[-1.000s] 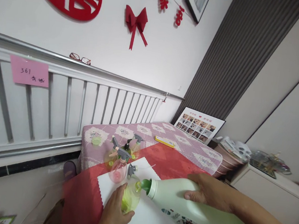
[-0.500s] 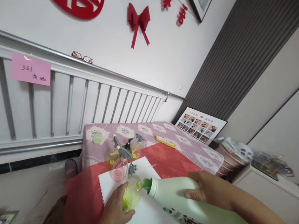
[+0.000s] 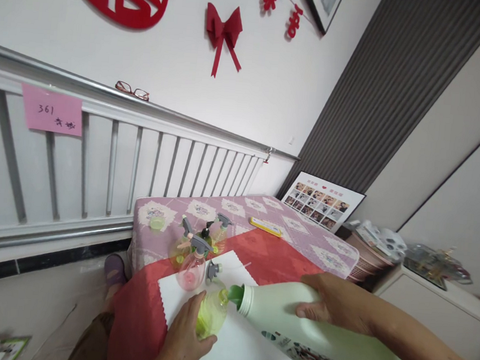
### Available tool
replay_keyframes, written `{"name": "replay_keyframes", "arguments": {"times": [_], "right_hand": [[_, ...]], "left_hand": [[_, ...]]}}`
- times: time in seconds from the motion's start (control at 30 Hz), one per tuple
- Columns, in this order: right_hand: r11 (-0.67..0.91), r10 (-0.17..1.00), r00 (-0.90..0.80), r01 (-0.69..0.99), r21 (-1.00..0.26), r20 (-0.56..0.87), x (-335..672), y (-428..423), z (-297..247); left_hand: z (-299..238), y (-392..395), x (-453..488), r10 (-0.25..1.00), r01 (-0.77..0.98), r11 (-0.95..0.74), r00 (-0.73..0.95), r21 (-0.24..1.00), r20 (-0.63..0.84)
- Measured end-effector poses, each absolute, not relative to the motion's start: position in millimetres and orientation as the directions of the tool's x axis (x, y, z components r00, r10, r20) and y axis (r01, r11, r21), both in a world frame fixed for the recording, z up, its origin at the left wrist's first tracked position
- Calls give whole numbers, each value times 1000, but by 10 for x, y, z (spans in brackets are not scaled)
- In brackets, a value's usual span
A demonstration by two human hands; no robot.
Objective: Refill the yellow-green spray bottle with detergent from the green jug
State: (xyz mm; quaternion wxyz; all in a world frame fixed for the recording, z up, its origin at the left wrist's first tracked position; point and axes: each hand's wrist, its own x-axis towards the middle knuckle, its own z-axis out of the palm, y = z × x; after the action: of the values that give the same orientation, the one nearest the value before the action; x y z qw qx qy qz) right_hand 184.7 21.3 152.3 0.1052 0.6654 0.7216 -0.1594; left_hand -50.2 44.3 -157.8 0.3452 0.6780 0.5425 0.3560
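My left hand (image 3: 186, 333) wraps round a small clear yellow-green bottle (image 3: 212, 314), its open neck tipped towards the right. In my right hand (image 3: 330, 302) is a large pale green detergent jug (image 3: 294, 321), lying nearly level by its handle. The jug's green spout (image 3: 235, 295) meets or almost meets the bottle's neck; I cannot make out a stream. A loose grey spray head (image 3: 214, 270) lies on the white sheet (image 3: 245, 344) behind the bottle. Beside it stands a clear pinkish spray bottle (image 3: 191, 270) with a grey trigger.
More spray and pump bottles (image 3: 220, 237) stand behind, on a purple patterned tablecloth (image 3: 237, 207) partly covered by red cloth (image 3: 270, 256). A yellow box (image 3: 265, 226) and a small greenish dish (image 3: 157, 223) lie further back. A white radiator (image 3: 166, 156) runs along the wall.
Both hands, the bottle and the jug hold almost the same positions. At lower left, a foot in a purple slipper shows more, and the red cloth's edge has shifted slightly.
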Motion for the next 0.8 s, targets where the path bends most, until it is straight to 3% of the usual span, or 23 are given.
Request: {"name": "replay_keyframes", "arguments": {"times": [0.8], "right_hand": [[83,939,-97,995,-55,-331,1885,243,1472]], "left_hand": [[-1640,456,-497,975,470,-210,163,858,149]]}}
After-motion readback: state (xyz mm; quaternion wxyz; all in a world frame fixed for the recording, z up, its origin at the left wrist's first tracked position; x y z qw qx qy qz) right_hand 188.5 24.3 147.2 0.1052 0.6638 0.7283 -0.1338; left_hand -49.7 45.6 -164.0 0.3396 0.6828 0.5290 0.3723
